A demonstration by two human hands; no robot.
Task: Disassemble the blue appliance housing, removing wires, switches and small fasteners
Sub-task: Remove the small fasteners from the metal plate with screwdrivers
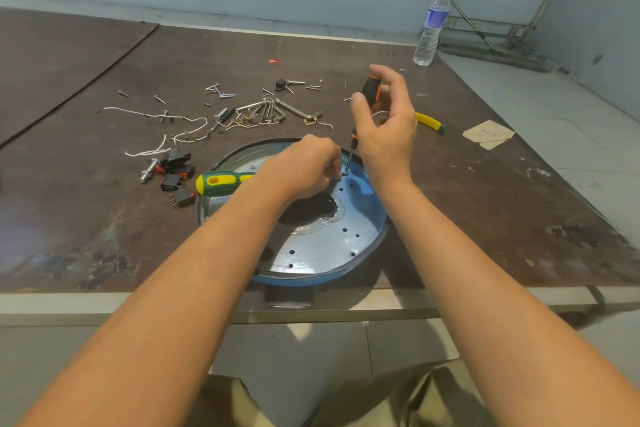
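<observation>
Slippage looms: right hand (384, 118) grips the screwdriver (370, 89) on a screw (344, 174) the left hand (308, 170) pinches, housing (294, 279) at the table's (485, 218) near edge; a skidding tip could jab fingers (334, 166)

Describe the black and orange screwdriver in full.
The black and orange screwdriver has a plastic-looking handle and a thin dark metal shaft. It stands nearly upright, handle up, gripped by the right hand with thumb and fingers. Its tip meets the blue housing near the far rim, right beside the curled fingers of the left hand.
</observation>
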